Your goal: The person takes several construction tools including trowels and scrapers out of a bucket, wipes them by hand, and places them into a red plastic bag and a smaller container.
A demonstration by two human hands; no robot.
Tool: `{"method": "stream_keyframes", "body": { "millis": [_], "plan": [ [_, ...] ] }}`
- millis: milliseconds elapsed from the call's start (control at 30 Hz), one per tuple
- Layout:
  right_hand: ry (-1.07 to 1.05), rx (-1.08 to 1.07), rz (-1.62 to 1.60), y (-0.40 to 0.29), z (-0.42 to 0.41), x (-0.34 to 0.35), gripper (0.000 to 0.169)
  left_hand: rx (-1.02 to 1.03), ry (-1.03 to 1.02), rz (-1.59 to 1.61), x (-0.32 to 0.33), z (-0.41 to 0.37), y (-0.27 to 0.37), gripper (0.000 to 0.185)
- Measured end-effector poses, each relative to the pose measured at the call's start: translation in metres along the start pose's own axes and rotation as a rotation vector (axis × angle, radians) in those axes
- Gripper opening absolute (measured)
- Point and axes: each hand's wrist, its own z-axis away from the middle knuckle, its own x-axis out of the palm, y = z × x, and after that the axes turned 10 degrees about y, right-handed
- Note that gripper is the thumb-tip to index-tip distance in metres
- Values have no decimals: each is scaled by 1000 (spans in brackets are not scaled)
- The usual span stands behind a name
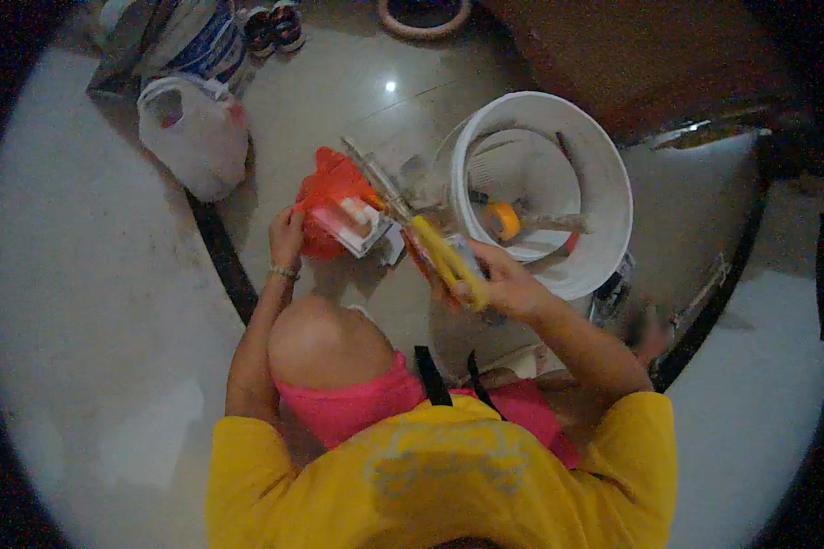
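Note:
My left hand (287, 237) grips the edge of a red plastic bag (329, 175). White and pink box-like items (360, 226) show at the bag's near side, blurred. In my right hand (511, 285) is a long tool with yellow handles (439, 250) and a narrow grey metal end pointing up and left across the bag. Something orange-red lies along the handles in the same grip, too blurred to name. Just beyond that hand, a large white plastic bucket (621, 206) is open towards me. Inside it are a round yellow-orange object (503, 219) and a grey bar-like piece (556, 222).
A white plastic carrier bag (196, 147) rests at the upper left, near a pair of shoes (273, 29). A brown wooden panel (645, 62) fills the upper right. Dark strips (220, 254) cross the tiled floor (110, 288). Dark items (611, 288) lie beside the bucket.

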Motion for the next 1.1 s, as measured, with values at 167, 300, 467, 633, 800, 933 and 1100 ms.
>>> {"method": "stream_keyframes", "body": {
  "millis": [167, 300, 467, 633, 800, 933, 1100],
  "plan": [
    [275, -347, 803, 87, -30, 30, 67, 81, 29, -18, 10, 3, 10, 27],
    [323, -395, 1152, 134, -48, 24, 67, 89, 57, -97, 16, 8, 5, 27],
    [356, -349, 1310, 150, -80, 28, 62, 302, 94, -256, 12, 13, 17, 30],
    [334, -320, 1152, 159, -89, 25, 51, 288, 215, -254, 9, 34, -10, 26],
    [383, -213, 966, 142, -107, 51, 49, 147, 220, -167, 8, 26, -22, 21],
    [347, -75, 845, 149, -107, 54, 51, 245, 212, -263, 9, 30, -15, 21],
    [439, -295, 615, 174, -86, 58, 51, 159, 135, -70, 9, 25, -19, 22]
  ]
}}
